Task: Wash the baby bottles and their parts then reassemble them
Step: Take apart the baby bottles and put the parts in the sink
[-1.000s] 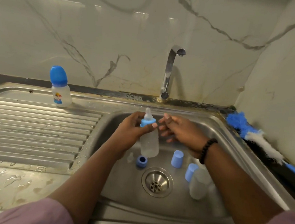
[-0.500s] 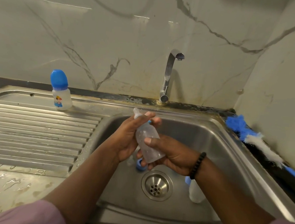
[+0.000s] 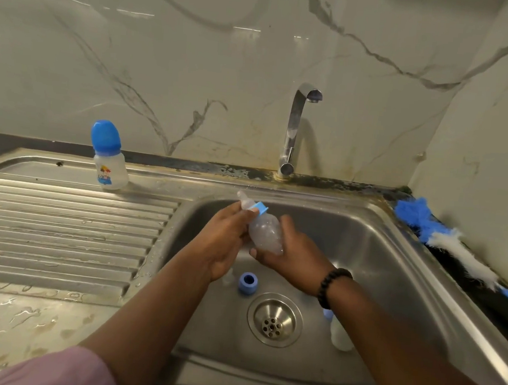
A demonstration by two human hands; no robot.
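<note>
Over the sink basin [image 3: 372,262] I hold a clear baby bottle [image 3: 264,232] tilted, teat pointing up and left, with a blue collar ring at its neck. My left hand [image 3: 223,241] grips its neck and teat end. My right hand [image 3: 290,256] holds the bottle's body and base from below. On the basin floor lie a loose blue ring [image 3: 248,283] and a small clear teat [image 3: 228,277] beside it. A second clear bottle [image 3: 340,332] with a blue part stands partly hidden under my right forearm. A capped bottle [image 3: 109,156] stands on the drainboard.
The tap [image 3: 295,128] rises behind the basin with no water running. A blue and white bottle brush [image 3: 455,247] lies along the right counter edge by the wall. The ribbed drainboard [image 3: 61,232] is wet. The drain [image 3: 273,319] sits at the basin's middle.
The bottle went from upright to tilted. My right hand moved from beside the teat to under the bottle's body and now holds it. A loose blue cap is now hidden behind my right arm.
</note>
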